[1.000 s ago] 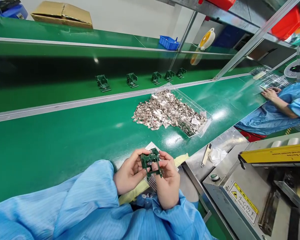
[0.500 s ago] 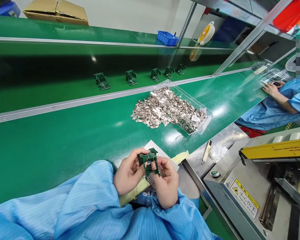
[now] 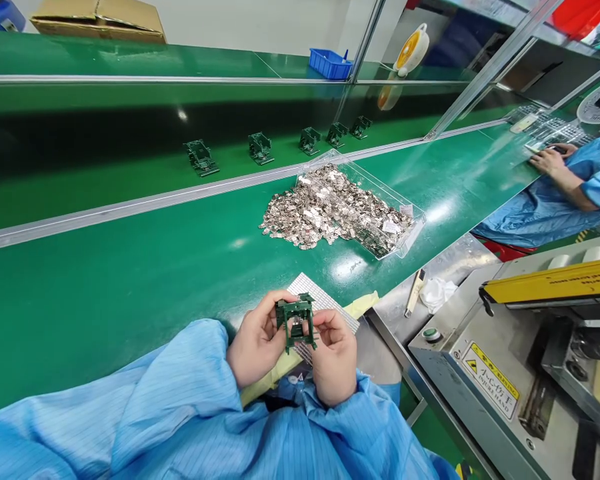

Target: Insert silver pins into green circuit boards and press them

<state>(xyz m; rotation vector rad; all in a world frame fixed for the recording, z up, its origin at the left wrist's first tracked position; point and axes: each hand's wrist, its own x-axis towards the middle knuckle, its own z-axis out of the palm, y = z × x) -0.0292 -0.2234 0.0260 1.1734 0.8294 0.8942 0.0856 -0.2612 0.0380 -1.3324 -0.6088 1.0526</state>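
Note:
Between my hands is a dark green plastic frame (image 3: 296,308) with an open middle, tilted up toward me. My left hand (image 3: 260,340) is closed on its left side, thumb in front. On its right side, my right hand (image 3: 334,353) grips with thumb and fingers; whether a small part is also in those fingers I cannot make out. Under the hands lies a white gridded sheet (image 3: 325,303), with yellow cloth (image 3: 364,305) at its edge. Farther off, a pile of small metal pieces (image 3: 300,213) spills from a tipped clear plastic tray (image 3: 410,233).
Several similar green frames (image 3: 201,157) stand along the back ledge. A blue bin (image 3: 330,64) sits on the upper shelf. At right are a box cutter (image 3: 415,293), crumpled white tissue (image 3: 437,295) and a machine with a warning label (image 3: 491,381). A co-worker's hands (image 3: 550,159) are at far right.
The green frame has turned slightly in my hands, and my right thumb has drawn back from its front. The whole view has shifted a little.

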